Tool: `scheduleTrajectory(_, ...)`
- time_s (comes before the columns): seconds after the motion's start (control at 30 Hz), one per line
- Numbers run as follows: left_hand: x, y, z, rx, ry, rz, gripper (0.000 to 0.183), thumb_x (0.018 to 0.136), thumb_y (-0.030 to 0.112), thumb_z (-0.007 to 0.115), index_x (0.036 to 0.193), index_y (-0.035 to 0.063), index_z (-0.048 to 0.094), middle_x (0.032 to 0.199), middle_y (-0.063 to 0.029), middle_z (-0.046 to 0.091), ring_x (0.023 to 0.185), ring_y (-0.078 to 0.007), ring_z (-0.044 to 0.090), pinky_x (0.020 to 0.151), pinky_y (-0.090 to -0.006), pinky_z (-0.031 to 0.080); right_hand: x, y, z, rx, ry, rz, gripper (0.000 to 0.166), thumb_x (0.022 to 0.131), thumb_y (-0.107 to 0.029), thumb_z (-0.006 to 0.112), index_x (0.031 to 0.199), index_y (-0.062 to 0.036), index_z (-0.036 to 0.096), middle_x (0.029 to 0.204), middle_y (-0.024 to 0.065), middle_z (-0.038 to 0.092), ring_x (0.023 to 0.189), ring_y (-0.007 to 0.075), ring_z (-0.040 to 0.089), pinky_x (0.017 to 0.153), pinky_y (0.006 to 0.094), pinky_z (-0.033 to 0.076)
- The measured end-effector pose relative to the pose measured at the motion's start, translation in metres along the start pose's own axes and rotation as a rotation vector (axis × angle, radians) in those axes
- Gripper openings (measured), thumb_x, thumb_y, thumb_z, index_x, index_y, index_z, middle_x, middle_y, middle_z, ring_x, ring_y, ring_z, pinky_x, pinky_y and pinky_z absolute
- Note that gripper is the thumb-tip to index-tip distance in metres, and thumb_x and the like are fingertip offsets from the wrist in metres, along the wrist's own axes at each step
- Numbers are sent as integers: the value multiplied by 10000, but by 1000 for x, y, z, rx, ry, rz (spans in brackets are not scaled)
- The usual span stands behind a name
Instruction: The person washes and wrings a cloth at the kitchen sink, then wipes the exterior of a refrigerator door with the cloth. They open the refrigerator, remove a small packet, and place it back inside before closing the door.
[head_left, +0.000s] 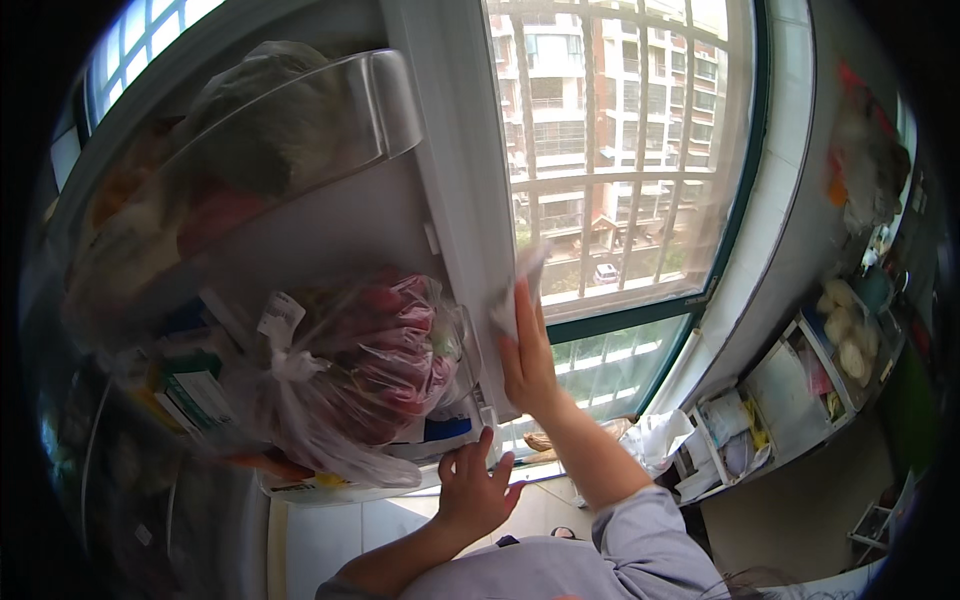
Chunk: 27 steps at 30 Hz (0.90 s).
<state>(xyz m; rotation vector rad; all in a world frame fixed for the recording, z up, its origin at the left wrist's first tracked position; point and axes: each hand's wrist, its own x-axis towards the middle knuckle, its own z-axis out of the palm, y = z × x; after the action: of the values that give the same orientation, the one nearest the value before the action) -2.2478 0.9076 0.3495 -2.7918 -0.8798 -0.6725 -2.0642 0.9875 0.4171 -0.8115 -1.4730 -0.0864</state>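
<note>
The refrigerator door (480, 187) stands open before me, its inner shelves filled with bagged items. My right hand (531, 352) is raised at the door's outer edge with a pale, blurred cloth or wipe (504, 307) against its palm and fingers. Low at the door, my left hand (478, 480) has its fingers spread beside the lower shelf's corner and appears to hold nothing; whether its fingertips touch the shelf is unclear. A knotted clear plastic bag of red produce (390, 352) bulges from that shelf. Above it, a transparent door bin (397, 112) contains another plastic bag (262, 112).
A barred window (622, 150) is behind the door. To the right are a shelving unit (795, 390) with bagged goods and a white plastic bag (656, 442). Dark refrigerator compartments (127, 465) lie at the lower left. Pale floor tiles (322, 540) show below.
</note>
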Motion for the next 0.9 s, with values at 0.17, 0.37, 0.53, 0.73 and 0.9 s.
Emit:
scheduleTrajectory(0.17,6,-1,13,-5,188,-32,300,742,311,736,985,163,641,1282,-129,478,1053,-262,470,901,-458,277,60,-7,-13,-161,-34,-177,537,858,-13,549,1385,-53,454,1479,329,255,1373,525,243,1117,499,274)
scheduleTrajectory(0.37,8,2,20,-10,256,-44,259,718,288,750,940,187,662,1254,-126,475,1062,-258,450,907,-453,259,-140,69,-4,-387,-181,-104,381,761,-44,664,1141,-63,653,1397,292,383,1323,542,321,1098,574,297)
scheduleTrajectory(0.53,9,2,24,15,265,-43,256,693,272,767,917,197,669,1249,-148,460,1114,-275,412,903,-468,239,-93,69,-2,-348,-111,-246,391,770,-31,628,1158,-77,643,1418,262,363,1342,522,308,1112,575,278)
scheduleTrajectory(0.73,8,-2,30,18,250,-63,286,703,273,757,956,211,637,1274,-145,457,1109,-276,436,922,-478,245,146,-17,-25,-208,-58,-427,522,831,-29,610,1342,-84,518,1555,203,204,1436,434,167,1152,487,244)
scheduleTrajectory(0.9,6,-2,34,28,301,-70,277,695,263,759,943,216,646,1256,-138,478,1108,-272,438,931,-475,245,118,-7,-16,-202,-48,-409,504,810,-33,603,1309,-65,548,1544,221,211,1421,467,178,1141,508,249)
